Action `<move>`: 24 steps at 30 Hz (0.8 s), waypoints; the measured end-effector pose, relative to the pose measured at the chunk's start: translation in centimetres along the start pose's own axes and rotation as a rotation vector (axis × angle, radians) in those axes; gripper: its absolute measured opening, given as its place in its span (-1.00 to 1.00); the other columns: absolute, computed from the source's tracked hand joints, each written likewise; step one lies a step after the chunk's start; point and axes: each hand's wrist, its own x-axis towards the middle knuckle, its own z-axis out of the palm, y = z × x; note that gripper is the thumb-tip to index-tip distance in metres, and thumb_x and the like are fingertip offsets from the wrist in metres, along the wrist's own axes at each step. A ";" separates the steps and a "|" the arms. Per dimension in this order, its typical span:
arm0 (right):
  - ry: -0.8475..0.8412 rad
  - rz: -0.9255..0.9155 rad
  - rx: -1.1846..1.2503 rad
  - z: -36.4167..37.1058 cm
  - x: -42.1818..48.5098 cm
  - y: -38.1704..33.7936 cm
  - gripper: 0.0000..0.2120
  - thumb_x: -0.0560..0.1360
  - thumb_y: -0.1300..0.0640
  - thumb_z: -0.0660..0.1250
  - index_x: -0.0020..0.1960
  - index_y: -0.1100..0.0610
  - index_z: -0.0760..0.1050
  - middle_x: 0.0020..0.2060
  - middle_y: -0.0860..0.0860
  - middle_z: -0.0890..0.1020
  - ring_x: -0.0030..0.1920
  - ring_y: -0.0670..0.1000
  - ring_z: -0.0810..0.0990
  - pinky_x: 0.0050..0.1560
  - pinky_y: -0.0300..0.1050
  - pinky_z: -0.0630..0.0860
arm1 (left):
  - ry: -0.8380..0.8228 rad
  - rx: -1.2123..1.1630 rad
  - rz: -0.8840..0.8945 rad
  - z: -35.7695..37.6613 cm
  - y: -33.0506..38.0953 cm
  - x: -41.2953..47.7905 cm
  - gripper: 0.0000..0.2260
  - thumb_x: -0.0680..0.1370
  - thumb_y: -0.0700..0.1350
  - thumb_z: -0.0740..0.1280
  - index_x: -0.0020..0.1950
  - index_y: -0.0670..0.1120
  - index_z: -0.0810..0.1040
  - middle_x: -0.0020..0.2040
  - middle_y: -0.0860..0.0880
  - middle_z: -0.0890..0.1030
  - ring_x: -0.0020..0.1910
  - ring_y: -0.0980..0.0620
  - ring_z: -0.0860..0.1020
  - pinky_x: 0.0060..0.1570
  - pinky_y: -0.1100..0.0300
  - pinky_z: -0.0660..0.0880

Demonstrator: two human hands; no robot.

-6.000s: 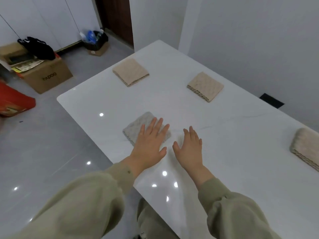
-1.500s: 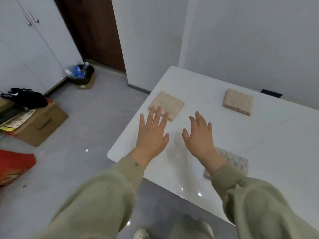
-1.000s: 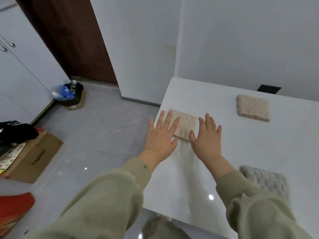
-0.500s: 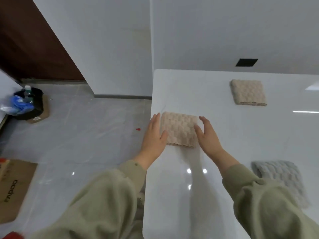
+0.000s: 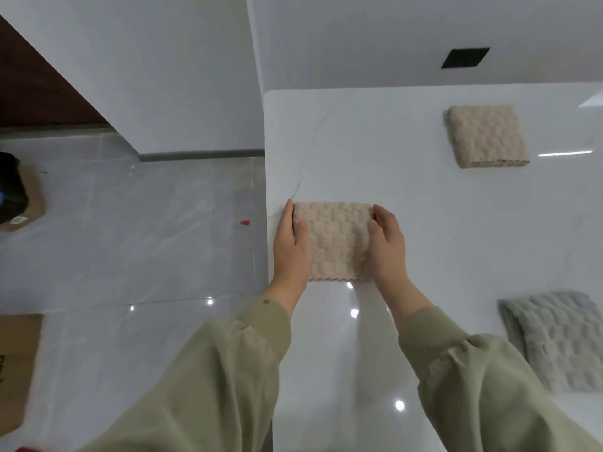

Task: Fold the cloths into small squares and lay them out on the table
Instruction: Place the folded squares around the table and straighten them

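A folded beige cloth (image 5: 336, 239) lies near the left edge of the white table (image 5: 375, 148). My left hand (image 5: 291, 246) grips its left side, thumb on top. My right hand (image 5: 388, 246) grips its right side the same way. A second folded beige cloth (image 5: 486, 135) lies at the far right, apart from my hands. A folded grey cloth (image 5: 558, 340) rests at the near right, partly behind my right sleeve.
The table's left edge (image 5: 268, 190) runs just beside my left hand, with grey tiled floor (image 5: 130, 239) beyond it. A white wall stands behind the table, with a black socket (image 5: 465, 57). Cardboard boxes (image 5: 16, 367) sit on the floor at far left.
I have walked round to the table's corner. My hands left the grey cloth, moved to the beige cloth and closed on its two sides.
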 end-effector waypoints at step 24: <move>-0.146 -0.110 -0.134 0.2 -1.2 0.6 -0.55 0.59 0.17 0.14 0.47 0.11 0.21 0.40 -0.03 0.35 0.38 -0.08 0.32 0.27 -0.32 0.21 | 0.064 0.133 0.016 1.1 -1.2 -2.3 -0.52 0.63 -0.16 0.10 0.55 -0.05 0.08 0.53 0.05 0.15 0.48 0.17 0.12 0.47 0.19 0.08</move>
